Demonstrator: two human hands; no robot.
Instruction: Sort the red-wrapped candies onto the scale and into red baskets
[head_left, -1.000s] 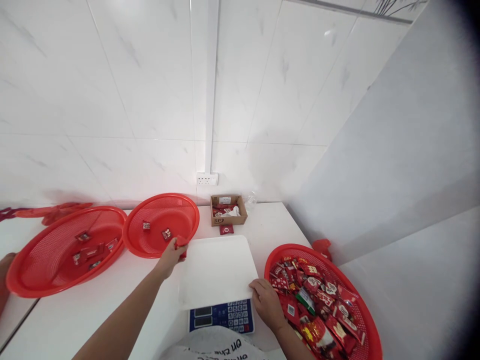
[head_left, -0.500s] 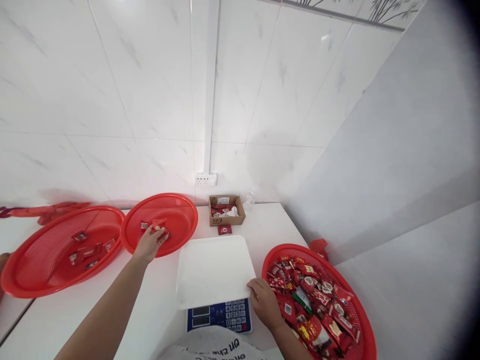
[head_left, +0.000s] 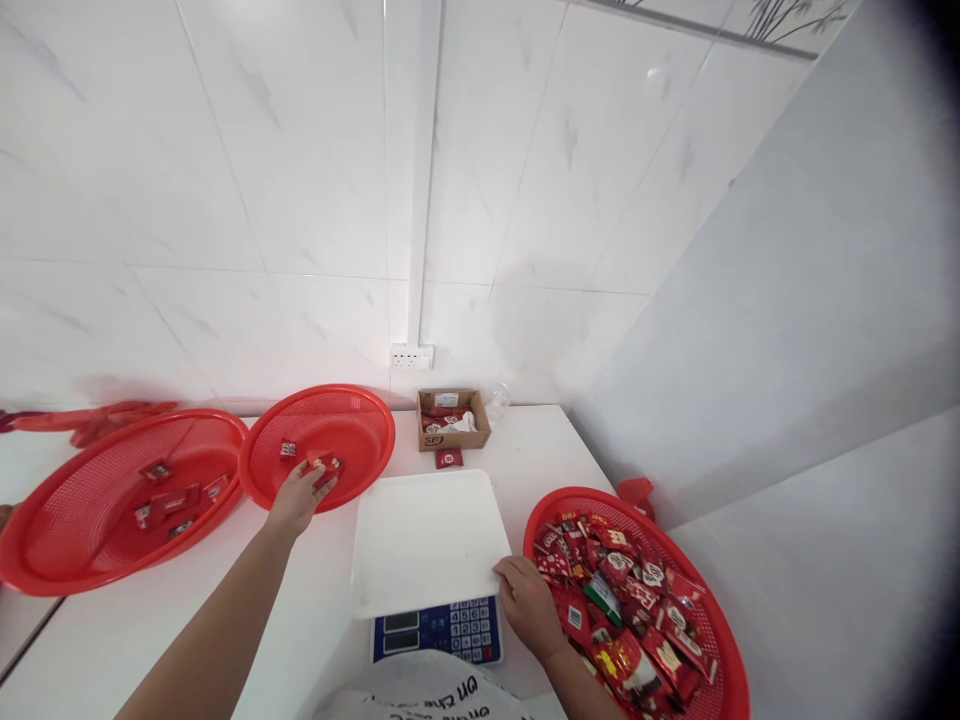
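In the smaller red mesh basket [head_left: 259, 440], my left hand [head_left: 298, 497] has its fingers closed on small red wrapped packets [head_left: 325, 463]. Another little packet [head_left: 288, 450] lies to the left of them in that basket. At the right edge of the white scale pan [head_left: 431, 540] is my right hand [head_left: 527, 598], its fingers curled on the rim. Below the pan shows the scale's blue keypad and display panel [head_left: 437, 630]. Nothing lies on the pan.
A large red basket [head_left: 731, 640] heaped with red packets stands at right. Another red basket [head_left: 45, 510] with several packets is at left, a person's hand [head_left: 6, 515] beside it. A cardboard box [head_left: 469, 440] and a single red packet [head_left: 449, 458] sit behind the pan.
My left hand has lowered slightly in the smaller basket, with the red packets at its fingertips. My right hand stays on the pan's rim.
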